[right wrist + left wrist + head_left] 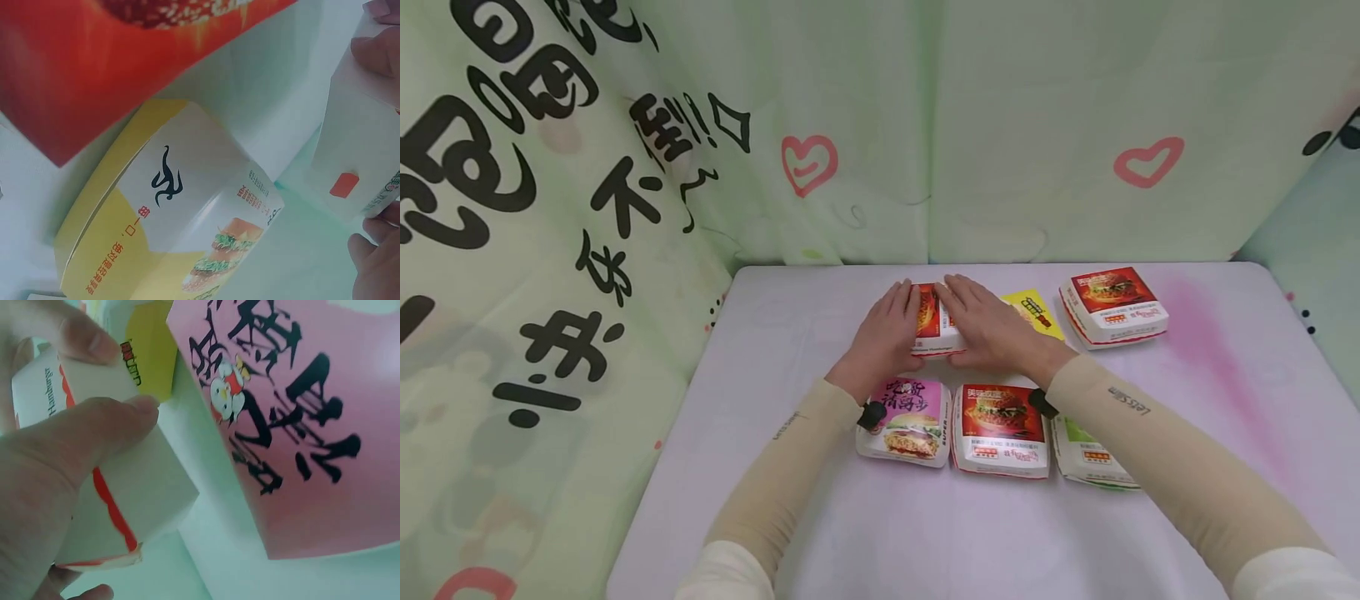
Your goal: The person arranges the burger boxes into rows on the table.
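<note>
Burger box (928, 323), far: fingers of my left hand (886, 335) and right hand (994, 330) grip it. Near row, left to right: pink box (917, 421), red box (1002, 433), green box (1088, 457).

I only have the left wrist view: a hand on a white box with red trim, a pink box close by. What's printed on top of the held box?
Observer: From the head view, the held box shows a burger picture on red between the left hand and right hand.
Operator: What sits right of the pink box?
Observer: In the head view, another burger box with a red top.
Operator: Anything beyond the yellow box?
Observer: Yes, to its right there, one more red-topped box.
</note>
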